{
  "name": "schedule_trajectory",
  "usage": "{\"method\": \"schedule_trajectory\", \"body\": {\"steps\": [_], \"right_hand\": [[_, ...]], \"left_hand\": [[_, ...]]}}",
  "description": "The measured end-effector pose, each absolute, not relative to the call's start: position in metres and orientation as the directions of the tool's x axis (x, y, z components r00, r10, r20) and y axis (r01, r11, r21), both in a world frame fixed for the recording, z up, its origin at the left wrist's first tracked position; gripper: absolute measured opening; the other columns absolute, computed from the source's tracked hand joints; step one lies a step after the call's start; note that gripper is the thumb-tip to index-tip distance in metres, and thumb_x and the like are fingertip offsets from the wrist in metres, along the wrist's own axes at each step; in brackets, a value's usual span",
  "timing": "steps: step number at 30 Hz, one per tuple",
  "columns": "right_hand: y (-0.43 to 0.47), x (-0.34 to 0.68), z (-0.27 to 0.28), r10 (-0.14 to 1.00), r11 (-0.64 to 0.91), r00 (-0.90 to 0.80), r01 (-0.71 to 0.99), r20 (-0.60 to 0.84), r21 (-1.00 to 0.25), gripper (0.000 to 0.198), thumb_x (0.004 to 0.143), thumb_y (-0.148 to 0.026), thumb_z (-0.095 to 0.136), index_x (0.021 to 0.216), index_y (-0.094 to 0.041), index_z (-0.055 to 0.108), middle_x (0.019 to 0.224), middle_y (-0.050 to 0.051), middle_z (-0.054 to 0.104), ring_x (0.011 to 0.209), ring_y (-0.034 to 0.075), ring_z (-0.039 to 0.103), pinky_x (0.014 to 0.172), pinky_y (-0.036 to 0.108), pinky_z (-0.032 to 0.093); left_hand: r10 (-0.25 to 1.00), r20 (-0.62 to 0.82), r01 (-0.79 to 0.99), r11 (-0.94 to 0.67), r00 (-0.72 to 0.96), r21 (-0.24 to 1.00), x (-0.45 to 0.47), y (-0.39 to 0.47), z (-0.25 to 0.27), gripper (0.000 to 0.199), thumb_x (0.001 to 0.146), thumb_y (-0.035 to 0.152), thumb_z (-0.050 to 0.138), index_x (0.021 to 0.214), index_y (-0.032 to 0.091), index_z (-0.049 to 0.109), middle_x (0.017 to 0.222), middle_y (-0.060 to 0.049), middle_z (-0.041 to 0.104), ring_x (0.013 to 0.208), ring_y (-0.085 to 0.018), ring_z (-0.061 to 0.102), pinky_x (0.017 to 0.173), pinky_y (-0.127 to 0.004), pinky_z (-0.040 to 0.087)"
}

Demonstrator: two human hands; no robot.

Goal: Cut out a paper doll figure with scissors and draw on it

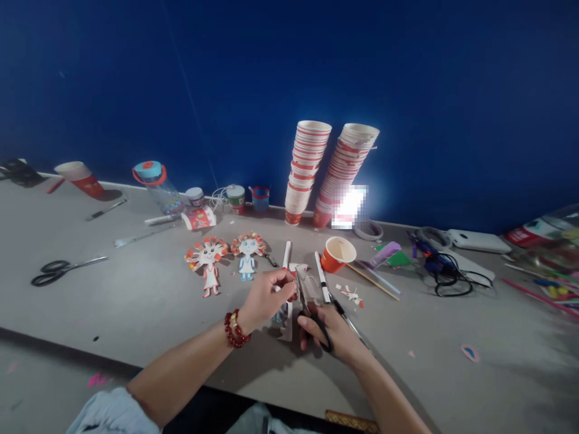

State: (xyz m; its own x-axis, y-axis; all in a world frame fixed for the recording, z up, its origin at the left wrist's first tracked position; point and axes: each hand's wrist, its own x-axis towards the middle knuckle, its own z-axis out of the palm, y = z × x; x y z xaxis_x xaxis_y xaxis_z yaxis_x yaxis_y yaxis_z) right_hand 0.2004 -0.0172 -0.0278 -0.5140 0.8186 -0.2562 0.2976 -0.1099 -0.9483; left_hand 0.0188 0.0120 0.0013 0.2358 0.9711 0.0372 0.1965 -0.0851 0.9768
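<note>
My right hand (333, 333) grips a pair of black-handled scissors (324, 335), its blades pointing away from me. My left hand (268, 296), with red beads at the wrist, is closed in a pinch beside the blades. A small piece of paper (294, 292) is between its fingertips, largely hidden. Beneath the hands lie paper offcuts (286, 331) and part of a blue-drawn figure. Two paper dolls with fringed red and white hair lie to the left: one in a red-edged dress (210, 278), one in blue (246, 265).
Two tall stacks of paper cups (308, 163) (346, 169) stand by the blue wall. An orange cup (337, 255), markers (322, 278) and paper scraps (351, 295) lie close to my right hand. More scissors (58, 271) are at left; a cable bundle (441, 265) is at right.
</note>
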Motion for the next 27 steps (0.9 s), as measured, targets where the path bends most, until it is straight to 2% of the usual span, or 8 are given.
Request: {"method": "schedule_trajectory", "body": {"steps": [10,17,24,27], "right_hand": [[-0.018,0.2,-0.032,0.824,-0.159,-0.459,0.375,-0.332,-0.913,0.05,0.081,-0.067,0.055,0.074,-0.018,0.051,0.056,0.002,0.067,0.038,0.009,0.044,0.039,0.02,0.03],[-0.015,0.198,-0.026,0.861,-0.004,-0.477,0.343,-0.178,-0.939,0.052,0.082,-0.069,0.052,0.069,-0.018,0.056,0.056,0.001,0.063,0.047,0.014,0.054,0.046,0.023,0.037],[-0.014,0.197,-0.02,0.886,0.035,-0.437,0.404,-0.159,-0.914,0.052,0.079,-0.069,0.055,0.063,-0.02,0.054,0.052,0.0,0.059,0.048,0.016,0.055,0.047,0.024,0.039],[-0.015,0.196,-0.017,0.884,0.002,-0.426,0.413,-0.191,-0.911,0.051,0.077,-0.07,0.057,0.063,-0.02,0.052,0.052,0.0,0.06,0.047,0.016,0.057,0.046,0.024,0.041]], "left_hand": [[0.981,-0.017,0.084,0.001,0.196,0.996,0.018,0.02,-0.007,0.014,0.076,0.023,0.053,0.064,0.016,0.054,0.055,0.003,0.055,0.053,-0.01,0.05,0.052,-0.019,0.036],[0.965,-0.033,0.044,0.022,0.261,0.999,0.019,0.017,-0.007,0.013,0.075,0.021,0.054,0.063,0.016,0.054,0.057,0.002,0.058,0.057,-0.011,0.053,0.056,-0.021,0.04],[0.954,-0.102,-0.009,0.109,0.283,0.994,0.021,0.017,-0.008,0.014,0.073,0.022,0.054,0.06,0.017,0.051,0.055,0.002,0.057,0.053,-0.01,0.05,0.053,-0.02,0.037],[0.955,-0.099,-0.02,0.109,0.279,0.994,0.021,0.017,-0.007,0.014,0.072,0.022,0.054,0.059,0.017,0.051,0.055,0.002,0.057,0.053,-0.01,0.05,0.053,-0.02,0.037]]}}
